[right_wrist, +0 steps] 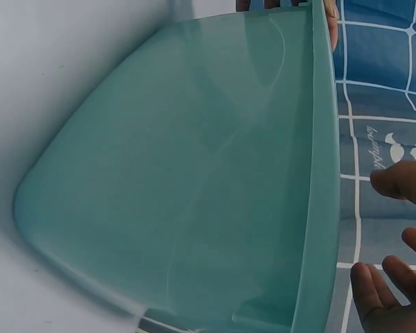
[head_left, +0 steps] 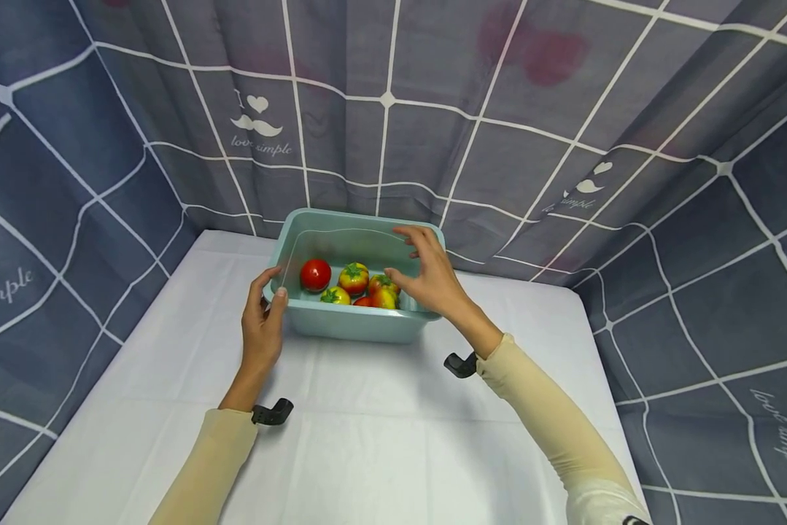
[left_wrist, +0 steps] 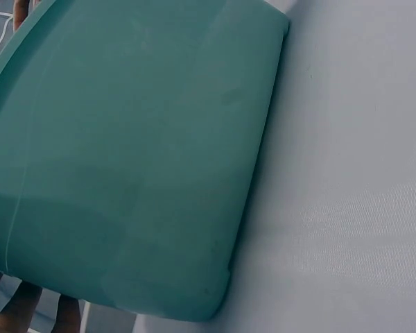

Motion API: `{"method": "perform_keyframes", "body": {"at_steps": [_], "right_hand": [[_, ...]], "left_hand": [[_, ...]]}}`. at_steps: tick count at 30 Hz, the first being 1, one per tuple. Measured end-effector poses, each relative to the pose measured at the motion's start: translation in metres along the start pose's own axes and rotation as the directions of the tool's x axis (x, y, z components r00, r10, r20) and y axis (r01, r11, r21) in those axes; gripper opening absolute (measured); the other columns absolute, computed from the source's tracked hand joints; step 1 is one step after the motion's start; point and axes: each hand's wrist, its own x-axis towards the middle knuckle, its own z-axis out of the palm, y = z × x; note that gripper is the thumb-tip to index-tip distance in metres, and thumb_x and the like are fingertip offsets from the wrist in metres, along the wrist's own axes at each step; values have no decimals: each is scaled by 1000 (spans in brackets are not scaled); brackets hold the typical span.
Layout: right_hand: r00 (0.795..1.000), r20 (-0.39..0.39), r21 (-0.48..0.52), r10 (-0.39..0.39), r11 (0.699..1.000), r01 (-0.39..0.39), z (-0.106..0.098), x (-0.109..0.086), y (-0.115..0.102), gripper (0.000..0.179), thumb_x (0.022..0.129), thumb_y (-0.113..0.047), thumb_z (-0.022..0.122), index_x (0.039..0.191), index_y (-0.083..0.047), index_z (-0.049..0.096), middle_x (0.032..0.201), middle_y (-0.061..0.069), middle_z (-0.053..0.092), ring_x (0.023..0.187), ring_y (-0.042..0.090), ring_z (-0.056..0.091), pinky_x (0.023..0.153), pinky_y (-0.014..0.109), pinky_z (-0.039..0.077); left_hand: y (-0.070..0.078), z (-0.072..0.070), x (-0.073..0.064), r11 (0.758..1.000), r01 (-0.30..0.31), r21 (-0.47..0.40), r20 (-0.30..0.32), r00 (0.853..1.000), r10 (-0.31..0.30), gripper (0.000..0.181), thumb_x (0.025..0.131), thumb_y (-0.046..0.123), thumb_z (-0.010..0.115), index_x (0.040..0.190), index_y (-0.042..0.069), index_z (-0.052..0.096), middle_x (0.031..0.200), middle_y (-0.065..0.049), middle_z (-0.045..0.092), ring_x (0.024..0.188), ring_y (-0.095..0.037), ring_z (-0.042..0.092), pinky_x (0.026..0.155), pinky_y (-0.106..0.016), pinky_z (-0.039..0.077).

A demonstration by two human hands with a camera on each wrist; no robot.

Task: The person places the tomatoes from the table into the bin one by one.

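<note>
A pale teal plastic bin (head_left: 354, 322) stands on the white table. Inside lie a red tomato (head_left: 316, 275) and several red-and-yellow, tomato-like fruits (head_left: 354, 278) with green tops; the front wall partly hides some. My left hand (head_left: 262, 328) holds the bin's left front corner, thumb at the front and fingers round the left end. In the left wrist view, its fingers (left_wrist: 21, 305) show beyond the bin wall. Over the bin's right end hovers my right hand (head_left: 429, 277), fingers spread and loosely bent, holding nothing. In the right wrist view, its fingers (right_wrist: 395, 277) are apart from the rim.
White cloth (head_left: 367, 452) covers the table. Dark blue-grey curtains (head_left: 340, 131) with white grid lines hang behind the bin and along both sides. A black wrist mount (head_left: 271, 412) sits at the left wrist, another black mount (head_left: 461, 364) at the right.
</note>
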Motion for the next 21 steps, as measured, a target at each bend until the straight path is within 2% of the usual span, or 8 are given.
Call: {"method": "perform_keyframes", "body": {"at_steps": [8,10,15,18,21], "right_hand": [[1000,1,47,4,999,-4,-3,-8,5,67,93,-20,84,153,-17,54,153,9,52,131,26,55,106,50,56],[1000,-3,40,15,999,-14,-6,-16,7,64,94,-22,83,152,-18,55,151,7,54,130,24,54,106,48,55],[997,-29,-11,65,998,-65,-15,-48,10,60,97,-30,80,152,-21,56,147,5,58,131,24,54,109,47,51],[993,-63,-22,96,995,-98,-19,-69,13,59,98,-30,78,151,-20,56,148,6,59,136,27,55,112,52,48],[984,-109,-36,140,989,-145,-23,-92,17,59,98,-31,78,152,-20,57,151,4,60,142,27,54,115,54,46]], "left_hand": [[-2,2,3,1000,-2,1,9,1000,2,46,113,27,52,159,29,50,170,6,42,149,-26,47,113,-32,40],[-3,3,4,1000,-7,2,16,1000,7,45,114,28,52,159,31,50,170,7,42,148,-25,48,116,-38,41],[-2,-1,3,999,5,49,47,999,-8,48,114,32,52,161,39,45,172,8,40,151,-32,49,121,-60,41],[-1,-9,-4,993,-7,115,60,998,0,53,114,32,54,164,41,40,172,3,40,151,-37,50,119,-63,43],[-1,-16,-16,977,-51,207,79,996,35,59,112,29,57,167,40,36,171,-4,39,150,-38,51,116,-61,47]]}}
